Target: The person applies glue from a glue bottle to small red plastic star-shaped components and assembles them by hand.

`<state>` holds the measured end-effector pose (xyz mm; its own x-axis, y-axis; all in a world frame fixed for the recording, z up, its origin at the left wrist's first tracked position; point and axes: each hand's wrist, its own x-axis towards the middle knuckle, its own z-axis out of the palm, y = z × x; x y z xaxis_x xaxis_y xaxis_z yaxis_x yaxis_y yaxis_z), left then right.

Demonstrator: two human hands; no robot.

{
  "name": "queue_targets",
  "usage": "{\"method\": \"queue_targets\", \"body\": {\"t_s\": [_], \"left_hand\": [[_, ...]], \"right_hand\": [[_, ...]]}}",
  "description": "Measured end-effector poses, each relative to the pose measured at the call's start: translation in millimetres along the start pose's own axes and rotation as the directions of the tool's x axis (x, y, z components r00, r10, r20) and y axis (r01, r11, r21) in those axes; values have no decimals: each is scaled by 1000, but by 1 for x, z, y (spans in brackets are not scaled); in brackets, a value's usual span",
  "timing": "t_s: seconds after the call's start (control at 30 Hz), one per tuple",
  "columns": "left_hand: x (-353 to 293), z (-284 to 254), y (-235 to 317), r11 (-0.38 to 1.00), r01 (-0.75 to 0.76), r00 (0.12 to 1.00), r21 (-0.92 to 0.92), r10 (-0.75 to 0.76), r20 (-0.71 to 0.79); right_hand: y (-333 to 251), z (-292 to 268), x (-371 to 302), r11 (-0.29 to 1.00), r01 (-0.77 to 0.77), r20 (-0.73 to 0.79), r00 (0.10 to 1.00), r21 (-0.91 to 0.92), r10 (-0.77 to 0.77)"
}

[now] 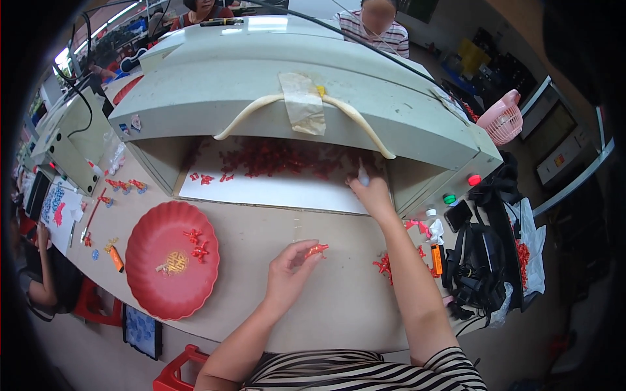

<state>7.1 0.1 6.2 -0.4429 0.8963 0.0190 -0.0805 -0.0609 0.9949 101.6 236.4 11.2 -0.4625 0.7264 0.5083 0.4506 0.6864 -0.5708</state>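
Being pinched between the thumb and fingers of the left hand (290, 272), a small red piece (317, 249) is seen in the head view above the near part of the tabletop (241, 280). The right hand (373, 193) is reached forward to the right end of the cabinet opening, where its fingers are closed around a small white bottle (363, 174) whose pointed tip is turned upward. Under the grey cabinet (179, 107), a pile of red pieces (274, 159) is spread over a white sheet (261, 189), with a few lying apart at its left; the back of the pile is dimmed by shadow. A curved cream tube (246, 115) is fixed to the cabinet's front by tape (302, 107). To the left, a red scalloped bowl (171, 228) is set on the tabletop, and red figures (199, 252) are held in it. Beside the right forearm, a loose red cluster (384, 265) is partly hidden. Farther right, a black bag (479, 267) is placed near the table's edge. Beyond the cabinet, a striped shirt (397, 43) is worn by a co-worker.
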Motion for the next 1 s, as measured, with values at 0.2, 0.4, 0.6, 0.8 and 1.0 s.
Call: {"method": "queue_targets", "body": {"t_s": [0.2, 0.4, 0.6, 0.8, 1.0], "left_hand": [[-1, 0, 1, 1000, 1, 1000, -26, 0, 28], [-4, 5, 3, 999, 13, 994, -43, -9, 106], [-6, 6, -3, 999, -46, 987, 16, 43, 158], [-5, 7, -3, 997, -56, 987, 54, 48, 151], [-7, 6, -2, 999, 38, 992, 12, -39, 124]], "right_hand": [[-67, -46, -64, 689, -558, 396, 825, 462, 403], [-82, -57, -117, 810, -290, 197, 956, 509, 218], [-85, -62, -128, 817, -315, 246, 944, 482, 219], [-86, -59, -133, 764, -347, 226, 937, 544, 265], [-87, -59, -133, 790, -314, 217, 948, 527, 232]]}}
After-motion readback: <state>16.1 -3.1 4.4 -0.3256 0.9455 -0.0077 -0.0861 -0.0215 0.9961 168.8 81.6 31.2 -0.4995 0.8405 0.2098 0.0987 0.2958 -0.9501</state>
